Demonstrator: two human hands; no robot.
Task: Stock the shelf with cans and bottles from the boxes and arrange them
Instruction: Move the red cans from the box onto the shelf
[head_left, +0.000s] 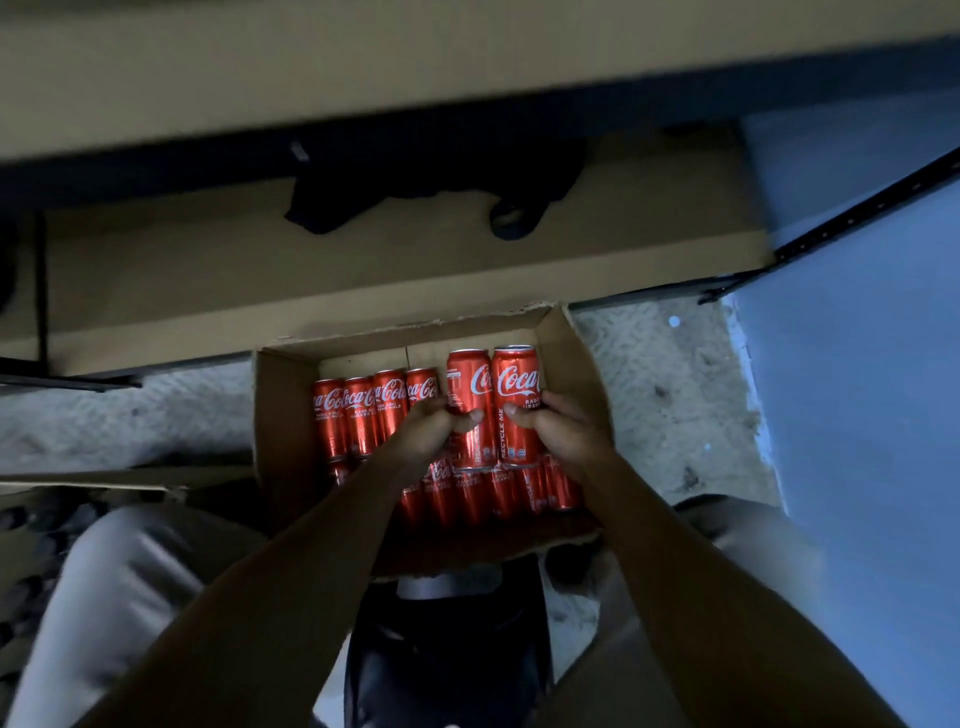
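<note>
Two Coca-Cola cans (491, 405) are lifted above the far right corner of the cardboard box (283, 415), left hand (434, 428) and right hand (558, 434) each curled in a grip on one, and, seemingly held only low down, either could tip and fall onto the cans below.

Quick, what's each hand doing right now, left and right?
Left hand: grip closed around a red can lifted above the box.
Right hand: grip closed around the neighbouring red can.
</note>
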